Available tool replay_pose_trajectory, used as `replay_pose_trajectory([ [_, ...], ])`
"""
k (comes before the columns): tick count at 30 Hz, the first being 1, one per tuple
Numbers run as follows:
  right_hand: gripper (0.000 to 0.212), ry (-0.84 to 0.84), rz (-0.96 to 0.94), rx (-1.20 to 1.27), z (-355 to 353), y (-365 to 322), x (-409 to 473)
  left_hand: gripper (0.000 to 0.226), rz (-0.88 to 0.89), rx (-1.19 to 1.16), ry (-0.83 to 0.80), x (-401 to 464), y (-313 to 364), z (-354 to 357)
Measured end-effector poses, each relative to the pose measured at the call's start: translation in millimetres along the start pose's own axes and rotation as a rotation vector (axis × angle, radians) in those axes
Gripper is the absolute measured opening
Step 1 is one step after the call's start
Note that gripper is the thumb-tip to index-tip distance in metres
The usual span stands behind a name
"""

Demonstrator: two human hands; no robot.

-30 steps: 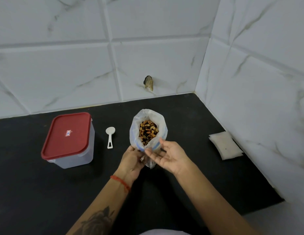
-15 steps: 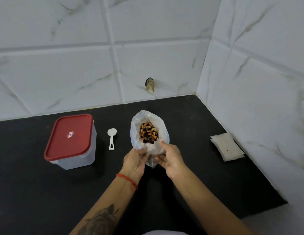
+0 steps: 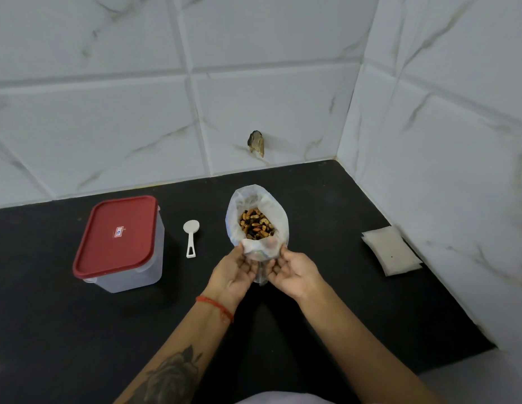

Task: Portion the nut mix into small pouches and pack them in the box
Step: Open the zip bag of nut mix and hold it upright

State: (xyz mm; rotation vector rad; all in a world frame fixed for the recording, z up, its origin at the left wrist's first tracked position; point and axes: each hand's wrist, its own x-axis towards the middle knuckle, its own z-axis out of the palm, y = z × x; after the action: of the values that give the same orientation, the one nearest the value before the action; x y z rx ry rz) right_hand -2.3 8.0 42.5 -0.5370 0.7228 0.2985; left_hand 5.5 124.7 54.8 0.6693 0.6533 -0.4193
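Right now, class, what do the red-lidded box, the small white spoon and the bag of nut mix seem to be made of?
Red-lidded box: likely plastic; cloudy see-through walls, smooth matte red lid.
Small white spoon: probably moulded plastic; uniform white, handle with a cut-out loop.
Bag of nut mix: thin plastic film; translucent, crumpled, rim folded over where the left hand and right hand pinch it.

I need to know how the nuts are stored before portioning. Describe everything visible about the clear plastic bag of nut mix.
The clear plastic bag of nut mix stands upright on the black countertop, between the white plastic scoop and the stack of small white pouches. Its thin, crinkled mouth is open wide, with the near rim folded outward. Brown, tan and dark nuts fill the lower part. The left hand and right hand grip that near rim.
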Motion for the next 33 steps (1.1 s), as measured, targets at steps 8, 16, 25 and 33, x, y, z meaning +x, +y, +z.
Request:
replay_pose_trajectory([
  [8, 0.02, 0.273, -0.169, -0.847, -6, -11, 4, 0.013, 0.112, 0.697, 0.148, 6, 8, -20],
  [16, 0.047, 0.318, -0.583, -1.592, 16, -24, 16, 0.042, 0.357, 1.027, 0.157, 17, 16, -8],
  [25, 0.035, 0.079, -0.201, -0.43, 9, -29, 17, 0.043, 0.263, 0.341, 0.048, 20, 15, -2],
  [33, 0.035, 0.145, -0.049, -0.437, -4, -20, 21, 0.034, 0.027, 0.237, 0.046, 27, 8, -19],
])
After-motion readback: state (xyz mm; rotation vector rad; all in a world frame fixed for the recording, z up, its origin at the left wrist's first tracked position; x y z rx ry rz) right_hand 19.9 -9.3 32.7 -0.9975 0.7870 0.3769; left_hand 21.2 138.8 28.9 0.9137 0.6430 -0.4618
